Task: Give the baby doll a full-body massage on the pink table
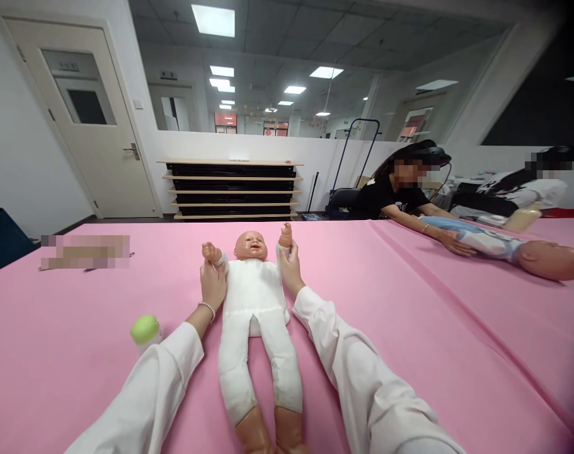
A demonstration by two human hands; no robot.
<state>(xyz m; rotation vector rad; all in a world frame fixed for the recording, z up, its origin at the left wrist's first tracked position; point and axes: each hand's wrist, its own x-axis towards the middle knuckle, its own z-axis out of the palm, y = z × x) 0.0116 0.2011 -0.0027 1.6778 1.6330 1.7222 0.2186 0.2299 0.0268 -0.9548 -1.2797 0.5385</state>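
A baby doll (254, 287) with a white cloth body lies on its back on the pink table cover (385, 328), head away from me and bare feet towards me. Both of its arms are raised beside its head. My left hand (213, 284) is closed around the doll's arm on the left, just below its small plastic hand. Around the other arm, on the right, my right hand (291, 268) is wrapped in the same way. A bracelet and a white sleeve show on my left arm. Parts of my fingers are hidden behind the doll's arms.
A jar with a green lid (145, 329) stands left of my left forearm. Farther left lies a blurred-out item (86, 252). At the right, a person (400, 189) handles another doll (551, 258) in blue-and-white clothing. A shelf (232, 189) stands behind the table.
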